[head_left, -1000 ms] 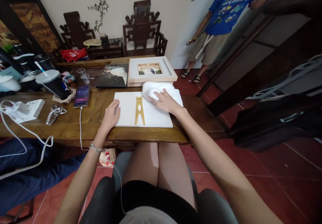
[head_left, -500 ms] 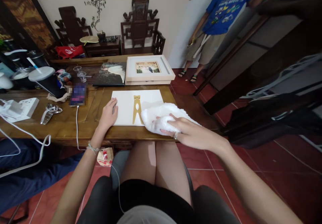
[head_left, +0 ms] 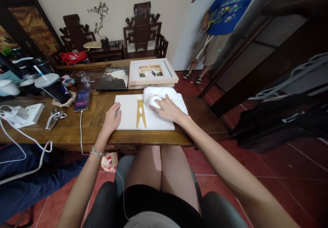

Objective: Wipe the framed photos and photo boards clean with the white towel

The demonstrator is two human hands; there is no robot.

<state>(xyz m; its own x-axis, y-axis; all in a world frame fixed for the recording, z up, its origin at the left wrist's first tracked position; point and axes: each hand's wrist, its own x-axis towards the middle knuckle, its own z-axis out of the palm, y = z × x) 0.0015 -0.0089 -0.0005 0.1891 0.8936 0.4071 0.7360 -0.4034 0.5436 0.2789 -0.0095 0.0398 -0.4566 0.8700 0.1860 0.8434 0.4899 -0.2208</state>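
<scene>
A flat white panel [head_left: 127, 118], perhaps an album cover, lies near the table's front edge and bears a gold figure [head_left: 140, 113] with two splayed legs. My left hand [head_left: 112, 118] rests along the panel's left edge, fingers extended; a small dark grey patch shows beside the fingers, and I cannot make out what it is. Over the panel's right part, my right hand [head_left: 165, 109] grips a bunched fold of a fluffy white cloth [head_left: 176, 96]. The cloth spreads out behind that hand and covers the panel's far right corner.
Behind the panel lie a framed picture [head_left: 167, 67] and a dark photo book [head_left: 109, 79]. To the left are a phone [head_left: 82, 99] on a cable, a hair claw [head_left: 54, 117], a power strip [head_left: 32, 115] and a lidded cup [head_left: 52, 86]. A person [head_left: 228, 12] stands beyond the table.
My right hand has moved the cloth away from me and slightly left, from the front right corner to the panel's far right. My left hand stays at the left edge.
</scene>
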